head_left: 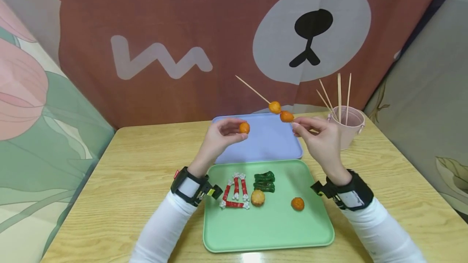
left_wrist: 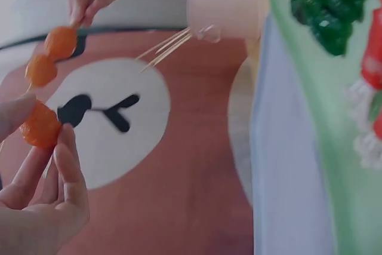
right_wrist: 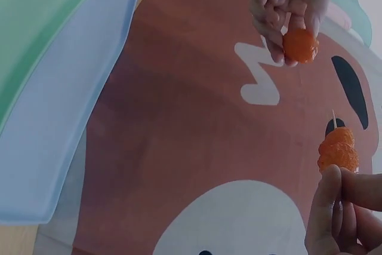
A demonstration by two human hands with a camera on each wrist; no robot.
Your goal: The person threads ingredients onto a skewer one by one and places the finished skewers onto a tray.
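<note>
My left hand point(head_left: 219, 135) pinches an orange ball point(head_left: 244, 128) between thumb and fingertips, above the blue tray's left part. In my right hand point(head_left: 321, 137) is the end of a wooden skewer point(head_left: 252, 89) that carries two orange balls point(head_left: 287, 116) and points up to the left. The left wrist view shows the held ball point(left_wrist: 40, 125) near the skewered balls point(left_wrist: 61, 42); in the right wrist view the left hand's ball point(right_wrist: 300, 46) is apart from the skewer point(right_wrist: 334, 119). Another orange ball point(head_left: 297, 204) and a yellowish ball point(head_left: 257, 198) lie on the green tray point(head_left: 267, 230).
Red-and-white sticks point(head_left: 235, 204) and dark green pieces point(head_left: 264, 181) also lie on the green tray. Behind it is a blue tray point(head_left: 263, 149). A pink bucket point(head_left: 349, 127) with several skewers point(head_left: 339, 96) stands at the right, near the cloth backdrop point(head_left: 164, 100).
</note>
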